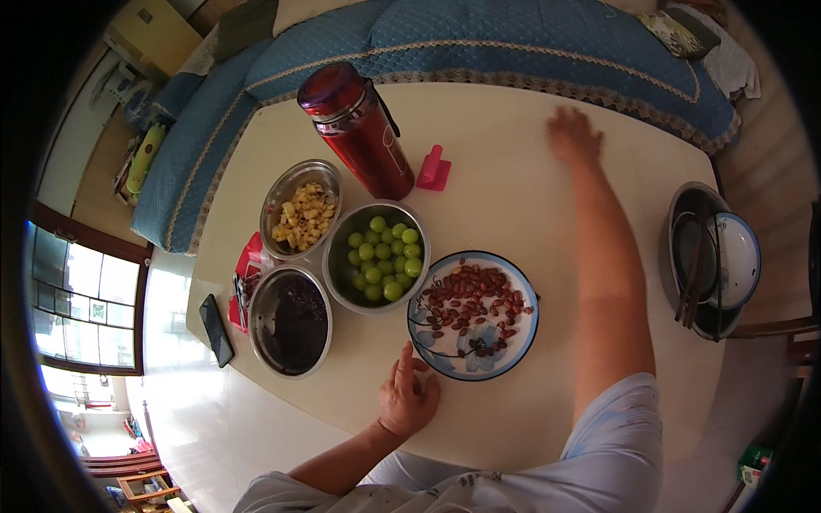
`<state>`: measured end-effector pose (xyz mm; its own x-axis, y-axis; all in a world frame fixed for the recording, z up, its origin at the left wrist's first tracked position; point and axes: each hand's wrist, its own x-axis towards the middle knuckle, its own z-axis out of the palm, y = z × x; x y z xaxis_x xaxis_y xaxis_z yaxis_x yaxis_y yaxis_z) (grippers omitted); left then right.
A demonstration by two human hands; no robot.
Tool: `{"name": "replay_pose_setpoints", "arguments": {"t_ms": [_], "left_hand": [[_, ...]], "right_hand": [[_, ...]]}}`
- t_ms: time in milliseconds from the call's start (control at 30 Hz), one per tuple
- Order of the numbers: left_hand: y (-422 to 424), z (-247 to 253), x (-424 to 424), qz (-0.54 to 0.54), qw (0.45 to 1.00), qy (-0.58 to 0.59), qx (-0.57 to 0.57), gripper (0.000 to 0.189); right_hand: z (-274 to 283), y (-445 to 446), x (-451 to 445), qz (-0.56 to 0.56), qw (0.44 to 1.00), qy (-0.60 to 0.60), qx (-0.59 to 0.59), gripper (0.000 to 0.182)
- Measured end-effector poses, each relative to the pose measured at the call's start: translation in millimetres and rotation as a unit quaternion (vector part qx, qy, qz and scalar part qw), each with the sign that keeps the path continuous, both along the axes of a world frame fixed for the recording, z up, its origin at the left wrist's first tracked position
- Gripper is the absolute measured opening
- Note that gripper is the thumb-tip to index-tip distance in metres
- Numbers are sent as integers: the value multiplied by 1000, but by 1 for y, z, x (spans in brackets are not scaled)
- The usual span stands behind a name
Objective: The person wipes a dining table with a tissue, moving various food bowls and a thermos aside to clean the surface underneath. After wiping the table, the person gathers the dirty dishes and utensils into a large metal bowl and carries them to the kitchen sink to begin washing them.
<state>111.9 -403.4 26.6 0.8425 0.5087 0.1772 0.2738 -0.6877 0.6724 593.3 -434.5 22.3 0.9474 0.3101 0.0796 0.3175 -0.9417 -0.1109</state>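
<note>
My left hand (408,397) rests at the near left rim of a white enamel plate (442,365) with a blue edge and flower pattern. Its index finger points forward close to that rim; the other fingers are curled, and nothing shows in them. Red-skinned peanuts (474,292) lie spread over the plate. Stretched far across the cream table (500,192), my right hand (574,138) is blurred, palm down near the far edge. Its fingers look apart, and I see nothing held. Left of the plate stands a steel bowl (330,282) of green grapes (383,253).
A steel bowl (269,250) holds yellow chunks; another (255,346) holds dark contents. Nearby are a red thermos (375,151), a pink plastic piece (435,173), a red packet (247,263) and a phone (217,330). At right, a basin (673,282) holds bowls and chopsticks (693,282).
</note>
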Motion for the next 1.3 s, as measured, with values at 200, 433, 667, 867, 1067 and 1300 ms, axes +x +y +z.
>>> {"name": "replay_pose_setpoints", "arguments": {"t_ms": [200,433,667,867,1067,1300], "left_hand": [[-4,-4,3,6,1000,-6,-10,74],[0,2,2,-10,1000,11,25,103],[7,-1,13,16,997,69,31,90],[11,-23,12,7,996,23,82,83],[25,-44,9,25,993,-16,112,79],[31,-4,59,81,991,106,0,77]], "right_hand": [[1,-118,-8,-141,990,18,-17,58],[-4,-100,-143,93,994,32,-44,56],[-14,5,-153,285,957,43,21,50],[-4,-30,-169,299,952,69,-20,46],[-10,-159,-239,234,969,69,-39,46],[-13,-282,-287,99,991,67,-58,49]]}}
